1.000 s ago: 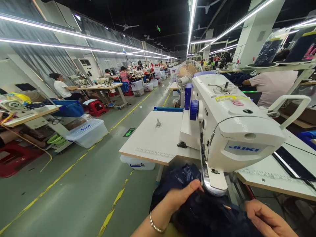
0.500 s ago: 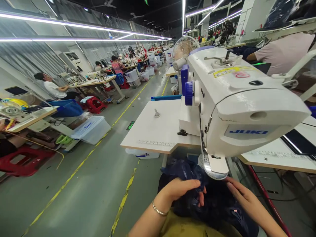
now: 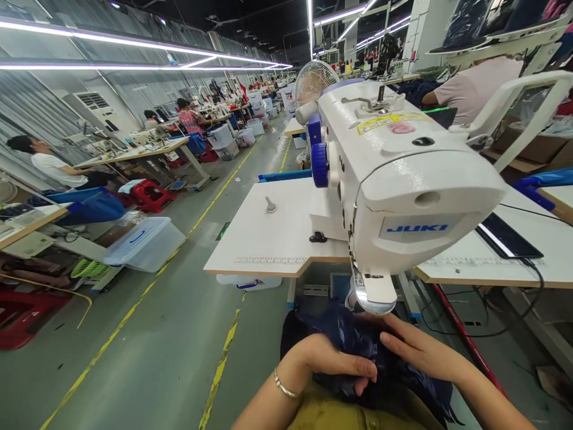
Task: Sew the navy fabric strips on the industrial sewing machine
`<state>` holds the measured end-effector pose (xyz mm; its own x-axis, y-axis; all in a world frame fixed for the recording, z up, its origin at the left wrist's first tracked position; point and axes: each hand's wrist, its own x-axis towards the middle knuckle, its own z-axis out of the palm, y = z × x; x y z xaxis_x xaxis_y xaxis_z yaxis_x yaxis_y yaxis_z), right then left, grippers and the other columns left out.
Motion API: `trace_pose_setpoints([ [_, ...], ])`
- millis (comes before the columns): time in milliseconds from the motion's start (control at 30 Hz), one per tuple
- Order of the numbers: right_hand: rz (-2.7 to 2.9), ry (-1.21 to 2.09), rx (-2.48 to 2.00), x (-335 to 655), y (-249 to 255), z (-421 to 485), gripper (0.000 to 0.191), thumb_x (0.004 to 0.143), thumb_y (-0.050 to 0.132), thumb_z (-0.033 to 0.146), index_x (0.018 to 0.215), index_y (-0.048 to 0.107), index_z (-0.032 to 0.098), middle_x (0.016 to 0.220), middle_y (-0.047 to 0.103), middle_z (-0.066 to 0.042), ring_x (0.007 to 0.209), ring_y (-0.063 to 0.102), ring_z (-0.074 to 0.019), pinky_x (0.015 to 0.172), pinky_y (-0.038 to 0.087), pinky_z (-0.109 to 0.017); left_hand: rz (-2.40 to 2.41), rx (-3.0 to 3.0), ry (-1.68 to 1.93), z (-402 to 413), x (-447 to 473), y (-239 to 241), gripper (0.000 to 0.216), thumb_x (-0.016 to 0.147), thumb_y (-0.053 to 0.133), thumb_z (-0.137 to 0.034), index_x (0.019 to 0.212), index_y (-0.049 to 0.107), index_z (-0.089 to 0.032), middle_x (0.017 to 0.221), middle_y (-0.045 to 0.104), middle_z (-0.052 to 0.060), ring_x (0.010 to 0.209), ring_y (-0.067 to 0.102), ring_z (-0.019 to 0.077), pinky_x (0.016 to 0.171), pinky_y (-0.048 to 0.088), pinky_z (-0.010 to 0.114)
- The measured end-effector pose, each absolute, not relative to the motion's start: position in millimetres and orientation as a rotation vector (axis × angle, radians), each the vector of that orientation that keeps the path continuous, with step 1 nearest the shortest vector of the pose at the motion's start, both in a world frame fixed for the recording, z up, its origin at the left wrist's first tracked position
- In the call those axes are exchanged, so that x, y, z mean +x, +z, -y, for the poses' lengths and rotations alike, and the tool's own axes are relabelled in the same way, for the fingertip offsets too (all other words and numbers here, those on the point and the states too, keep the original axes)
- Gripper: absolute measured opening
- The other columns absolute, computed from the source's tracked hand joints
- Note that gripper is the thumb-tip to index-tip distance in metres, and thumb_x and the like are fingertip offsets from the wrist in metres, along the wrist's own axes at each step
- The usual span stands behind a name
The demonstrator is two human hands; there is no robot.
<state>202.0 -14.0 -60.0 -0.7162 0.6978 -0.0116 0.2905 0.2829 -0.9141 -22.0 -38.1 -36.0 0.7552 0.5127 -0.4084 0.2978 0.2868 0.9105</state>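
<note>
A dark navy, shiny garment point(image 3: 349, 328) lies bunched over my lap, below the sewing head. My left hand point(image 3: 335, 361), with a silver bangle at the wrist, has its thumb and fingers closed on a fold of it. Against the garment's right side rests my right hand point(image 3: 412, 346), its fingers stretched out toward the machine and the thumb apart; the fingertips are partly hidden. Just above that hand is the rounded metal end point(image 3: 376, 304) of the white JUKI sewing machine point(image 3: 416, 197). The garment's exact kind cannot be made out.
White table panels flank the machine, the left one point(image 3: 255, 233) with a printed ruler. A black phone-like device point(image 3: 510, 236) with a cable lies on the right. A lidded plastic box point(image 3: 145, 245) stands by the yellow-lined aisle. Other people sit at machines farther off.
The view has swung to the right. My left hand has moved lower and closed on the fabric. My right hand has shifted inward, closer to the left, beneath the machine's end.
</note>
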Motion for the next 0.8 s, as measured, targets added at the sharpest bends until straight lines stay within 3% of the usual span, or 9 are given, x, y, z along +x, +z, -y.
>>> trace_pose_setpoints([
  [67, 2.215, 1.449, -0.802, 203, -59, 16, 0.034, 0.098, 0.039, 0.039, 0.122, 0.056, 0.023, 0.117, 0.062, -0.008, 0.112, 0.056, -0.0248, 0.098, 0.043, -0.039, -0.675, 1.363, 0.075, 37, -18, -32, 0.062, 0.064, 0.051, -0.082, 0.051, 0.056, -0.022, 0.051, 0.052, -0.001, 0.053, 0.046, 0.0116, 0.063, 0.042, 0.026],
  [200, 2.306, 1.388, -0.836, 210, -58, 13, 0.019, 0.091, 0.054, 0.037, 0.102, 0.060, 0.023, 0.099, 0.064, -0.003, 0.090, 0.060, -0.0200, 0.081, 0.049, -0.030, -0.654, 1.377, 0.012, 37, -16, -30, 0.063, 0.064, 0.050, -0.082, 0.047, 0.054, -0.021, 0.050, 0.052, -0.001, 0.052, 0.046, 0.0113, 0.061, 0.042, 0.026],
  [367, 2.294, 1.184, -1.102, 222, -51, 11, 0.020, 0.091, 0.053, 0.040, 0.105, 0.061, 0.028, 0.108, 0.062, -0.003, 0.095, 0.060, -0.0226, 0.082, 0.048, -0.031, -0.794, 1.287, 0.226, 40, -27, -39, 0.055, 0.069, 0.059, -0.071, 0.051, 0.057, -0.019, 0.056, 0.054, -0.001, 0.057, 0.048, 0.0102, 0.066, 0.043, 0.023],
  [467, 2.315, 1.052, -1.095, 223, -44, 15, 0.020, 0.092, 0.051, 0.040, 0.105, 0.062, 0.030, 0.113, 0.060, -0.004, 0.098, 0.060, -0.0235, 0.086, 0.048, -0.033, -0.807, 1.235, 0.321, 42, -31, -40, 0.054, 0.071, 0.058, -0.071, 0.068, 0.069, -0.018, 0.057, 0.055, -0.001, 0.057, 0.050, 0.0112, 0.064, 0.043, 0.024],
  [600, 2.237, 0.957, -1.117, 220, -33, 26, 0.018, 0.089, 0.054, 0.040, 0.099, 0.064, 0.028, 0.105, 0.061, -0.005, 0.089, 0.061, -0.0223, 0.077, 0.052, -0.031, -0.817, 1.178, 0.365, 44, -31, -40, 0.054, 0.076, 0.056, -0.066, 0.089, 0.073, -0.016, 0.054, 0.052, -0.002, 0.051, 0.045, 0.0091, 0.055, 0.038, 0.023],
  [733, 2.227, 0.859, -1.207, 219, -28, 31, 0.024, 0.086, 0.059, 0.046, 0.101, 0.065, 0.029, 0.095, 0.063, -0.004, 0.077, 0.061, -0.0216, 0.065, 0.051, -0.030, -0.913, 1.041, 0.544, 44, -28, -45, 0.041, 0.071, 0.069, -0.054, 0.067, 0.071, -0.014, 0.060, 0.058, 0.000, 0.059, 0.052, 0.0101, 0.065, 0.044, 0.024],
  [800, 2.287, 0.811, -1.194, 219, -29, 29, 0.021, 0.087, 0.058, 0.046, 0.096, 0.066, 0.029, 0.089, 0.063, -0.003, 0.076, 0.060, -0.0212, 0.064, 0.050, -0.030, -0.886, 0.950, 0.599, 45, -27, -48, 0.038, 0.066, 0.075, -0.050, 0.068, 0.071, -0.012, 0.068, 0.064, 0.004, 0.064, 0.058, 0.0133, 0.072, 0.048, 0.028],
])
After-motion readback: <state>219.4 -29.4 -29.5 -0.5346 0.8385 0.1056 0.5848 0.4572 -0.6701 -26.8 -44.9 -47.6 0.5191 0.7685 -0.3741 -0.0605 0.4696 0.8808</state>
